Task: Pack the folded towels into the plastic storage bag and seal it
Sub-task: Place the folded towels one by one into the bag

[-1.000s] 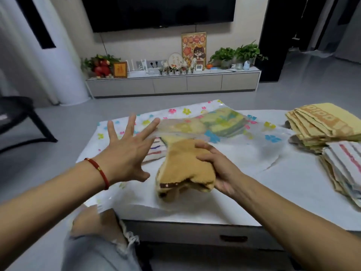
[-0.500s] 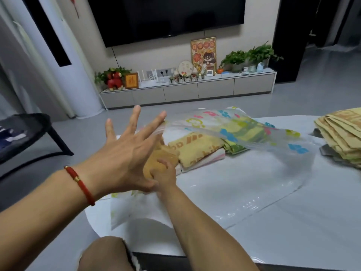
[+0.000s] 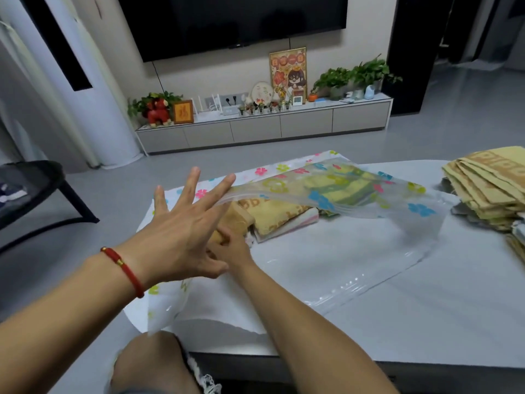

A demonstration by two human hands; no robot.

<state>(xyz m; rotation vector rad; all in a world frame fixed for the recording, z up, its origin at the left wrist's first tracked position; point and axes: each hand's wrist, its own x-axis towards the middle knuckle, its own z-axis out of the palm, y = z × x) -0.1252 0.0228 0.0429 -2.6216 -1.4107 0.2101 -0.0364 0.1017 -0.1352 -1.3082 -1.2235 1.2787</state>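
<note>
Plastic storage bag (image 3: 335,251) lies flat on the table (image 3: 426,322). Left hand (image 3: 176,240), fingers spread wide, lifts its top flap while the right hand (image 3: 227,247) grips a tan folded towel (image 3: 235,220) inside the mouth.

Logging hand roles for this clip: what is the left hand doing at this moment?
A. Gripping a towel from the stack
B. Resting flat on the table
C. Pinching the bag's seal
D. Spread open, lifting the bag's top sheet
D: the left hand has splayed fingers propping up the bag flap.
</note>
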